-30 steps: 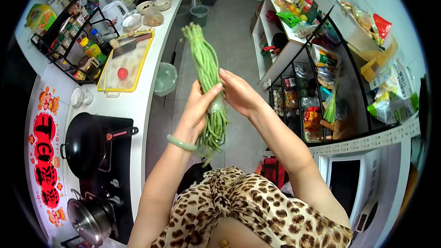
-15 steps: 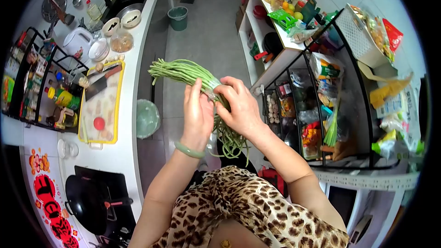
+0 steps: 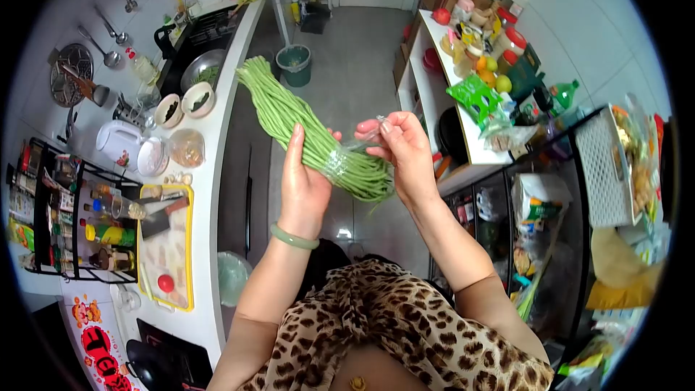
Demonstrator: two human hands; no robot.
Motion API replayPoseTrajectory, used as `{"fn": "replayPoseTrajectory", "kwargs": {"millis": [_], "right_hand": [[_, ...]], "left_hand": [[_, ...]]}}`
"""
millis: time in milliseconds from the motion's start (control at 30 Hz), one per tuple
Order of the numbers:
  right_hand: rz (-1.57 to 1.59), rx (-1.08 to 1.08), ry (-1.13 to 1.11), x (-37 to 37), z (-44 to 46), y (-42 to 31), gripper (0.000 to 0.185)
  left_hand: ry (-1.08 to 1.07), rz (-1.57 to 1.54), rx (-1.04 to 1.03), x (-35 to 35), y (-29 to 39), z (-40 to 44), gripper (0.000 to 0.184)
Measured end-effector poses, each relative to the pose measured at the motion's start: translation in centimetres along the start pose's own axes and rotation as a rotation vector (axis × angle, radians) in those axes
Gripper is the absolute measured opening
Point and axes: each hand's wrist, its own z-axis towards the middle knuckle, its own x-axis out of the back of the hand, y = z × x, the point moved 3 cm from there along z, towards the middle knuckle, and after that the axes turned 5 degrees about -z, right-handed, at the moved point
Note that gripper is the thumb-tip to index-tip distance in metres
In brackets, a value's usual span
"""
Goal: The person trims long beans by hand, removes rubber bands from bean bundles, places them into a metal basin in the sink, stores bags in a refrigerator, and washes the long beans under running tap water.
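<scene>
A bundle of long green beans (image 3: 289,116) lies slanted across my left hand (image 3: 305,185), which grips it from below with the thumb up along the near side. Clear plastic wrap (image 3: 339,163) binds the bundle near its lower right end. My right hand (image 3: 405,146) pinches a loose end of this wrap between thumb and fingers, and pulls it away from the beans to the right. Part of my left fingers is hidden behind the bundle.
On the left counter lie a yellow-rimmed cutting board (image 3: 190,246) with a cleaver (image 3: 156,223) and a red round item (image 3: 166,283). A green bucket (image 3: 295,65) stands on the floor ahead. A white shelf (image 3: 441,65) and black rack (image 3: 510,246) line the right.
My right hand has moved off the bundle to the right, drawing out a strip of wrap. The beans have turned, their lower end swinging right. The view has tilted up.
</scene>
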Motion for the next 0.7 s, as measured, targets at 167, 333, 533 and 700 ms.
{"fn": "replayPoseTrajectory", "kwargs": {"millis": [167,333,533,700], "right_hand": [[0.025,-0.171,-0.020,4.9,12.5,4.1,0.009],[-0.419,-0.594,-0.381,6.9,27.0,12.1,0.020],[-1.076,-0.460,-0.976,1.6,40.4,19.1,0.021],[-1.075,-0.263,-0.290,6.4,51.5,11.8,0.025]], "left_hand": [[-0.049,-0.085,0.172,0.8,-0.2,10.7,0.040],[-0.340,0.140,0.144,-3.9,0.4,20.1,0.048],[-0.481,0.134,0.390,-9.3,1.0,34.9,0.049],[-0.613,0.330,0.248,-11.7,3.1,45.7,0.046]]}}
